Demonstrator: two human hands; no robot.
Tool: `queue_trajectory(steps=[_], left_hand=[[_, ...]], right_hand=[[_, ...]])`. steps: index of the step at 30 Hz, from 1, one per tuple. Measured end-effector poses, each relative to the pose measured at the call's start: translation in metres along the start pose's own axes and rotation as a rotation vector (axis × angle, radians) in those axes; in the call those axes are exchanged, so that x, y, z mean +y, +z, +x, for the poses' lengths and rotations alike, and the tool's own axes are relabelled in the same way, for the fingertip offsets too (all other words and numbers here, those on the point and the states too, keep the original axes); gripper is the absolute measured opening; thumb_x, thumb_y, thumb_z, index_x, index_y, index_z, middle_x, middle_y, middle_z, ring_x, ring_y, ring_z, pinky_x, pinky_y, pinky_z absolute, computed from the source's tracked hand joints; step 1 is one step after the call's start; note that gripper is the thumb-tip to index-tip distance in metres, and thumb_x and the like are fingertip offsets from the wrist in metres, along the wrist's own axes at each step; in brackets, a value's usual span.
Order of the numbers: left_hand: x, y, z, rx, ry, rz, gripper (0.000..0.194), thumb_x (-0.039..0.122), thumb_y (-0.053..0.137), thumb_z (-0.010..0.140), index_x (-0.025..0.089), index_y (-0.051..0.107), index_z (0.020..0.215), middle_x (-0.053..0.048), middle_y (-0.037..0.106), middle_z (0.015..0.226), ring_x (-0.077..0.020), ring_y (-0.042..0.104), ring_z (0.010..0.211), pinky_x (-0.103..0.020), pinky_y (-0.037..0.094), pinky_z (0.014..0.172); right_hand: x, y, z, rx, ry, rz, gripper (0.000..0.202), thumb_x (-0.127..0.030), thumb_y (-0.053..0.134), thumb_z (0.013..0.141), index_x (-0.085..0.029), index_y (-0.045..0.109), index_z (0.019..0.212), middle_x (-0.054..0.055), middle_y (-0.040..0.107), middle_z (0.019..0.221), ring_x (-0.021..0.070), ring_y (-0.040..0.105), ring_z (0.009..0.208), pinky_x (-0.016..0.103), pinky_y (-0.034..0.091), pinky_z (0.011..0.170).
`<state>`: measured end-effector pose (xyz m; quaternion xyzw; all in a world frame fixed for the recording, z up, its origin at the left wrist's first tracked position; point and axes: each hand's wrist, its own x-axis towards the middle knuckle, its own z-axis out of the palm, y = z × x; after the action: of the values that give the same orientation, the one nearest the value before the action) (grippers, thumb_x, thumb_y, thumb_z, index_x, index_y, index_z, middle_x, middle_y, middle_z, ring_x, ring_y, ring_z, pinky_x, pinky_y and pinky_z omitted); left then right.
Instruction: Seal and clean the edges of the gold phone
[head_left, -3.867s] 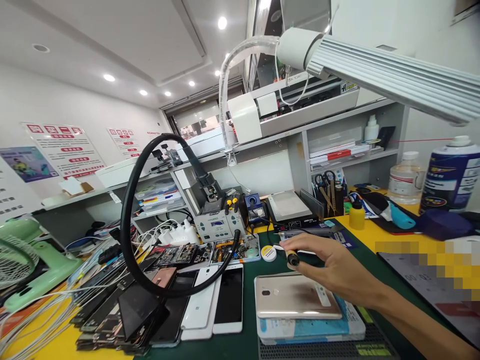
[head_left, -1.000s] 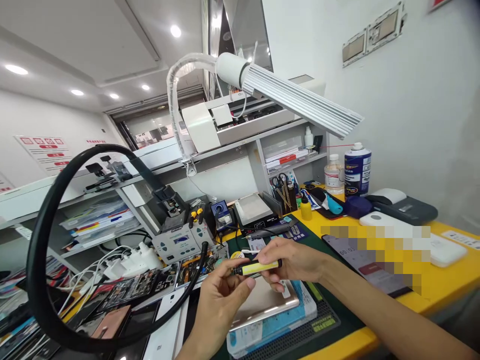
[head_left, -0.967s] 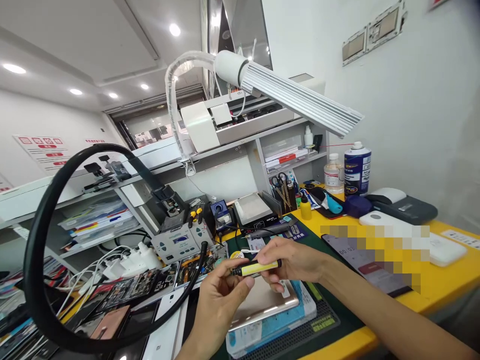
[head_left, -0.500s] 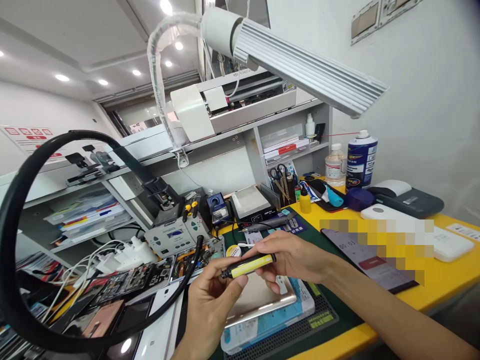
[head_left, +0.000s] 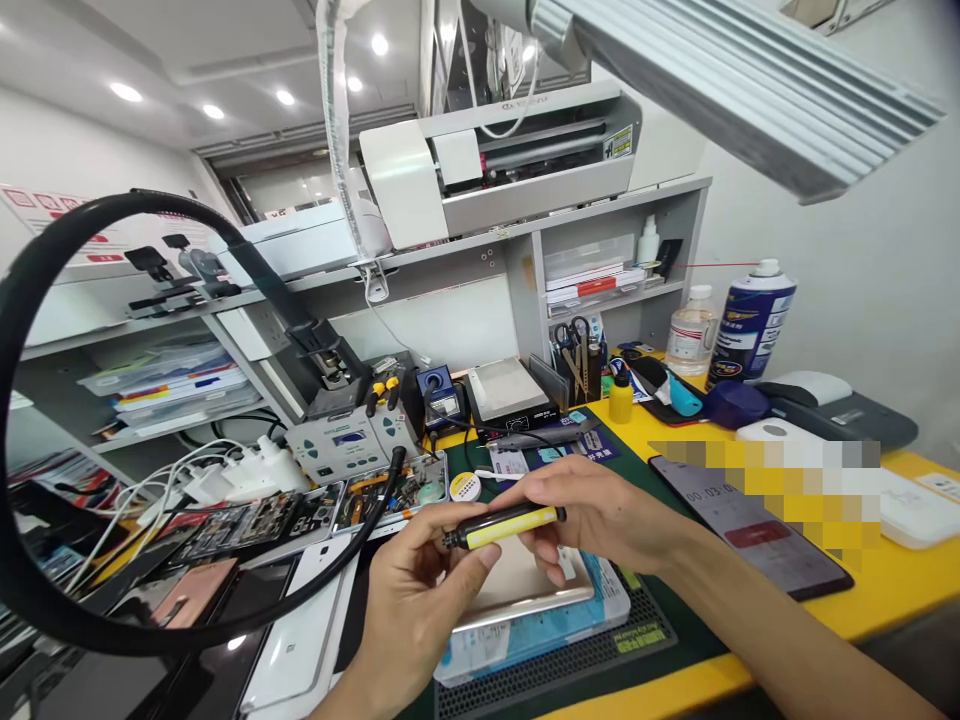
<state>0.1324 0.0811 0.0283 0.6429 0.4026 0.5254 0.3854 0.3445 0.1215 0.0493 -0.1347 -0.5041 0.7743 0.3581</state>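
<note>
A short, black-and-yellow, rod-shaped tool (head_left: 510,526) lies nearly level between my hands; its exact kind does not show. My left hand (head_left: 412,590) pinches it near its dark, narrower left end, thumb in front and fingers behind. The fingers of my right hand (head_left: 607,510) close over its right end, partly hiding it. Below the hands rests a gold-coloured flat device (head_left: 525,598), perhaps a tablet, partly covered by my fingers. It lies on a blue-and-white flat packet (head_left: 544,635), which sits on a black mesh pad (head_left: 645,632).
A thick black hose (head_left: 30,560) loops across the left side. Circuit boards (head_left: 240,527) and a white tablet (head_left: 292,640) lie left of my hands. A phone (head_left: 757,530) lies to the right. A lamp (head_left: 750,95) hangs overhead; a spray can (head_left: 750,325) stands behind.
The camera view has shifted, so the lamp and shelf appear farther right. Both hands still grip the rod-shaped tool, which looks slightly turned, with little other movement.
</note>
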Motion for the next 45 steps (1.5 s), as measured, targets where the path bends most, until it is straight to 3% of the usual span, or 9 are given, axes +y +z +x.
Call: queue_trajectory(steps=[19, 30, 45], left_hand=[[-0.008, 0.000, -0.003, -0.045, -0.082, -0.087, 0.026, 0.037, 0.075, 0.086, 0.026, 0.068, 0.108, -0.003, 0.072, 0.095, -0.0122, 0.060, 0.076, -0.019, 0.043, 0.062], [-0.007, 0.001, -0.004, -0.036, -0.074, -0.105, 0.024, 0.036, 0.075, 0.086, 0.025, 0.068, 0.107, 0.000, 0.068, 0.082, -0.0095, 0.053, 0.065, -0.018, 0.039, 0.056], [-0.006, 0.002, -0.005, -0.012, -0.090, -0.097, 0.028, 0.039, 0.075, 0.085, 0.021, 0.067, 0.106, -0.003, 0.069, 0.084, -0.0123, 0.057, 0.067, -0.021, 0.041, 0.057]], right_hand=[[0.000, 0.003, -0.002, 0.021, 0.010, -0.035, 0.034, -0.034, 0.064, 0.096, -0.006, 0.076, 0.110, 0.005, 0.063, 0.064, 0.0122, 0.061, 0.055, 0.023, 0.055, 0.056], [-0.001, 0.006, -0.002, 0.044, 0.026, -0.018, 0.036, -0.036, 0.064, 0.096, -0.004, 0.075, 0.111, 0.006, 0.062, 0.062, 0.0131, 0.061, 0.056, 0.024, 0.055, 0.055], [-0.001, 0.005, -0.001, 0.044, 0.035, -0.032, 0.039, -0.041, 0.066, 0.095, -0.007, 0.076, 0.112, 0.006, 0.062, 0.066, 0.0110, 0.060, 0.052, 0.023, 0.054, 0.053]])
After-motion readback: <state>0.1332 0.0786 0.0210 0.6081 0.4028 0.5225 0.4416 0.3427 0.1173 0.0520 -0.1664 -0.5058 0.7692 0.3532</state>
